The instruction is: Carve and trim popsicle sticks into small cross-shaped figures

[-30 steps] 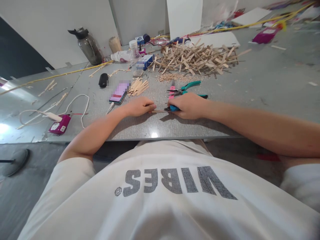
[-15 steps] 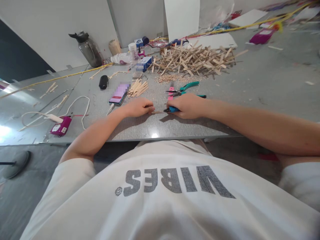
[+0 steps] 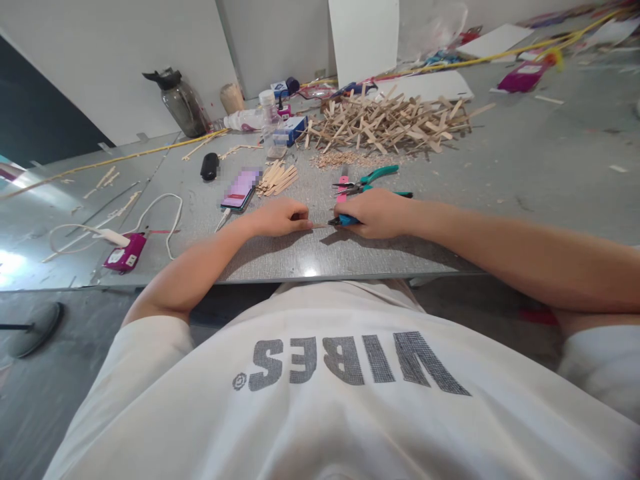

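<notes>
My left hand [image 3: 279, 217] rests on the grey table [image 3: 500, 173] with its fingers pinched on a thin wooden stick [image 3: 320, 226]. My right hand [image 3: 376, 213] is closed round blue-handled cutters [image 3: 344, 219], whose jaws meet the stick's right end. Both hands sit near the table's front edge.
Teal pliers [image 3: 373, 179] and a pink tool [image 3: 343, 187] lie just behind my right hand. Behind my left hand are a phone [image 3: 240, 189] and a small stack of sticks [image 3: 278, 178]. A big heap of sticks [image 3: 385, 120], a dark bottle [image 3: 183, 103] and a white cable [image 3: 150, 213] lie further off.
The visible length of stick between my hands has become shorter. Both hands have stayed almost in place; the view shifted slightly.
</notes>
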`<state>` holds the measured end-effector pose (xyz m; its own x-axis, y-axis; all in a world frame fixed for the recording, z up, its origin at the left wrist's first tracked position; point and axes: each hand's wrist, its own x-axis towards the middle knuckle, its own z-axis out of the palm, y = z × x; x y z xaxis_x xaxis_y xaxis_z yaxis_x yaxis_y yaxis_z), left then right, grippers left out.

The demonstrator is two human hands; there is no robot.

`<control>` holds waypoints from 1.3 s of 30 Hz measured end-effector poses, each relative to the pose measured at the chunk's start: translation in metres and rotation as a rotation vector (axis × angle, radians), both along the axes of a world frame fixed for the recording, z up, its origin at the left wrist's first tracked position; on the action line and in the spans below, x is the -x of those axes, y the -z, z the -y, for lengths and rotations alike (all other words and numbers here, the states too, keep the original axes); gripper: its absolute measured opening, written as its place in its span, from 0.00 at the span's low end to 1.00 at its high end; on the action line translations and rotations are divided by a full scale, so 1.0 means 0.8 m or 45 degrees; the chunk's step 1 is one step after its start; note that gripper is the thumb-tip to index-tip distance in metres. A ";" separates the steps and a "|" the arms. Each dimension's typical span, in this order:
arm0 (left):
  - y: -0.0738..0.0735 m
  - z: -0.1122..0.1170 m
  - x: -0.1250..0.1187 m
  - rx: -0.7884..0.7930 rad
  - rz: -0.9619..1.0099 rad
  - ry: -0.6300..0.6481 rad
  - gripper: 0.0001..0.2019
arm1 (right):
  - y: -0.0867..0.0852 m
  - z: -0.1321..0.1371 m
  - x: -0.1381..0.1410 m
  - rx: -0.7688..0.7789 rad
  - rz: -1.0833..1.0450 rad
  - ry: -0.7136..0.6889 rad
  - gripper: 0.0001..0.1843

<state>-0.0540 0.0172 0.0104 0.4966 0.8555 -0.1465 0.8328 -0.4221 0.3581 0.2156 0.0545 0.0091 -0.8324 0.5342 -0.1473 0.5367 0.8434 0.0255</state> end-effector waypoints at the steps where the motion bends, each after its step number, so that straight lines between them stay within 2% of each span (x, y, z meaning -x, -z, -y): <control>1: 0.000 0.000 0.000 -0.004 0.008 0.007 0.19 | -0.001 0.000 0.000 0.005 0.004 0.006 0.12; 10: -0.002 0.002 -0.001 -0.015 -0.003 -0.002 0.19 | -0.005 -0.001 0.001 0.036 0.037 0.000 0.15; 20: -0.002 0.002 -0.002 0.008 0.013 -0.003 0.19 | 0.011 -0.014 0.000 -0.009 -0.035 -0.016 0.14; 28: -0.001 0.001 0.000 0.000 0.017 -0.015 0.18 | 0.012 -0.014 -0.002 -0.018 -0.023 -0.020 0.13; 39: 0.000 0.002 -0.001 0.027 0.097 -0.030 0.14 | -0.003 -0.003 0.001 -0.013 0.031 -0.006 0.14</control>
<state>-0.0533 0.0155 0.0104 0.4866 0.8643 -0.1272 0.8124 -0.3942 0.4296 0.2151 0.0567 0.0115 -0.8311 0.5320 -0.1621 0.5320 0.8454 0.0468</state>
